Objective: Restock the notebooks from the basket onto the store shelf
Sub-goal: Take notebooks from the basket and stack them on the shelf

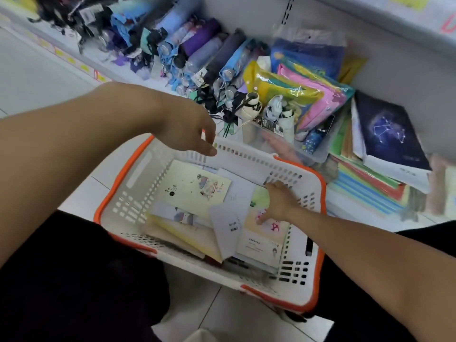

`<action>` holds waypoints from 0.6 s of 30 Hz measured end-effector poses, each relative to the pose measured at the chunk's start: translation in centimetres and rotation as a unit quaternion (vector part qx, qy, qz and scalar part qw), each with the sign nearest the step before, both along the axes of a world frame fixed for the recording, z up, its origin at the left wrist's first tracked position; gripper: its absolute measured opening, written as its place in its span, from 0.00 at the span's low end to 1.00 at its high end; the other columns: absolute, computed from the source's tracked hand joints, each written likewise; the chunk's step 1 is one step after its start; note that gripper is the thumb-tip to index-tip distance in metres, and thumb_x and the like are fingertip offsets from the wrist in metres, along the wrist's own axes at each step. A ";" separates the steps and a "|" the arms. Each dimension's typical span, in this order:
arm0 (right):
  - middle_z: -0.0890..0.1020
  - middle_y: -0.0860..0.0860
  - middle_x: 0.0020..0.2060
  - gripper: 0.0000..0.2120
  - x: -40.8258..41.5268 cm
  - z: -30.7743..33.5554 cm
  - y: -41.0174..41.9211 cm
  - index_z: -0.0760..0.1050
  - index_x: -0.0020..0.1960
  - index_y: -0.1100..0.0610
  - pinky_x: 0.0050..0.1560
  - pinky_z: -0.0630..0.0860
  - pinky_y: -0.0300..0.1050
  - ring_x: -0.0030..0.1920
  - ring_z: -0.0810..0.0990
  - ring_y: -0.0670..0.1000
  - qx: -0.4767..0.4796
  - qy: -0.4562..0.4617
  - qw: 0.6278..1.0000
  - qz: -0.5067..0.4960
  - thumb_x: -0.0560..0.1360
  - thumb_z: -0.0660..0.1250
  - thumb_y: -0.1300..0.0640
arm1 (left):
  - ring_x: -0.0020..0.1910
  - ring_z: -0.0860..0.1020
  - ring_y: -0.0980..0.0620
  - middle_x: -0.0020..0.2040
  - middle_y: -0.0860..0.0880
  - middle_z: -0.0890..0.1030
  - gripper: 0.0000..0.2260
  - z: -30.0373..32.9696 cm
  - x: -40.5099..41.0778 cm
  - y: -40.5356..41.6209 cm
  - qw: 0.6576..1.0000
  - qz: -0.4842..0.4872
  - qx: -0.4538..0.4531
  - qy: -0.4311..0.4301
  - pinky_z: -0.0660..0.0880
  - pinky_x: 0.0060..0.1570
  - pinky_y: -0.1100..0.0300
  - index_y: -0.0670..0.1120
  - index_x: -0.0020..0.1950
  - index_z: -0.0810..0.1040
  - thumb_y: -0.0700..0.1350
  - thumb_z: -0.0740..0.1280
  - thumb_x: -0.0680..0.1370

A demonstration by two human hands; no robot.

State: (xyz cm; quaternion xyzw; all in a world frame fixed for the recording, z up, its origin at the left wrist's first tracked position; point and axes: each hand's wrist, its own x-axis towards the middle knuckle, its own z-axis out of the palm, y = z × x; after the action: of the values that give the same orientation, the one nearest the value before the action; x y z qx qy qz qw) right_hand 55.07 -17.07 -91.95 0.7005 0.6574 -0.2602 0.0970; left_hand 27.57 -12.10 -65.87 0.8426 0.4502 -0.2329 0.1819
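Note:
A white basket with an orange rim (116,188) sits on the floor between my knees, holding several notebooks. A pale yellow notebook (195,191) lies flat near its far left. My right hand (277,202) reaches into the right side of the basket, fingers spread and touching a notebook with a pink picture (265,233). My left hand (188,130) hovers over the basket's far rim, fingers loosely curled, holding nothing. On the low store shelf (350,208) at the right, a dark blue constellation notebook (389,134) lies on a stack of notebooks.
Folded umbrellas (202,53) fill the shelf's left and middle. Plastic pouches in bright colours (296,90) and a clear bin (308,149) with small items stand behind the basket. Coloured folders (365,186) are stacked under the notebooks at the right.

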 end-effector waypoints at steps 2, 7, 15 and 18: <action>0.75 0.54 0.60 0.43 0.7 0.5 1.0 0.76 0.65 0.55 0.60 0.72 0.48 0.61 0.74 0.57 0.008 0.021 1.000 0.014 0.54 0.85 0.43 | 0.53 0.73 0.51 0.61 0.53 0.77 0.20 -0.3 0.4 0.1 1.000 -0.009 0.008 -0.002 0.71 0.59 0.54 0.54 0.65 0.75 0.62 0.60 0.78; 0.63 0.49 0.29 0.26 1.7 4.1 3.6 0.63 0.30 0.55 0.34 0.61 0.49 0.30 0.65 0.50 0.007 0.101 0.991 0.085 0.64 0.82 0.51 | 0.53 0.71 0.52 0.58 0.54 0.74 0.20 -1.3 0.9 0.3 1.000 -0.017 -0.010 0.019 0.70 0.61 0.52 0.53 0.66 0.74 0.62 0.60 0.79; 0.71 0.59 0.72 0.15 1.5 8.0 6.6 0.84 0.56 0.61 0.68 0.69 0.48 0.71 0.71 0.56 0.089 0.121 0.981 0.120 0.73 0.74 0.54 | 0.53 0.79 0.52 0.56 0.53 0.81 0.18 -1.5 1.2 0.3 0.999 0.003 -0.050 -0.013 0.73 0.57 0.54 0.53 0.64 0.76 0.61 0.62 0.78; 0.85 0.55 0.53 0.12 1.2 9.9 7.2 0.85 0.53 0.62 0.55 0.74 0.45 0.54 0.81 0.56 0.081 0.144 0.978 0.127 0.74 0.74 0.56 | 0.51 0.80 0.53 0.54 0.53 0.81 0.18 -1.4 1.0 0.0 0.998 0.013 -0.062 -0.015 0.73 0.56 0.55 0.53 0.63 0.76 0.60 0.62 0.79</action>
State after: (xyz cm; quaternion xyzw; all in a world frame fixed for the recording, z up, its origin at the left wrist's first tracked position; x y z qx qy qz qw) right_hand 56.29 -9.87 -82.00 0.5723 0.7667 -0.2899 -0.0233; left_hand 28.61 -12.09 -67.22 0.8271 0.4433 -0.2448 0.2436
